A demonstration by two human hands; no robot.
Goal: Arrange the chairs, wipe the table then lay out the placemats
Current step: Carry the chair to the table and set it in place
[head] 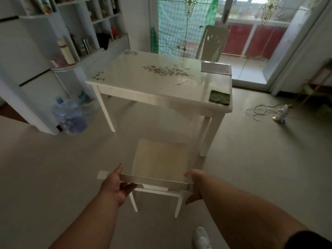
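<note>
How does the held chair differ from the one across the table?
The near chair is gripped at its backrest by the left hand and right hand, standing clear of the table; the far chair is untouched, close against the far edge. Near shows its seat; far only its back. Both look white.

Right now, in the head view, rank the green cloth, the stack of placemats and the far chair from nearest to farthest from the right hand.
1. green cloth, table's near right corner.
2. stack of placemats, far right corner.
3. far chair, beyond the table.

Measured from the right hand.
</note>
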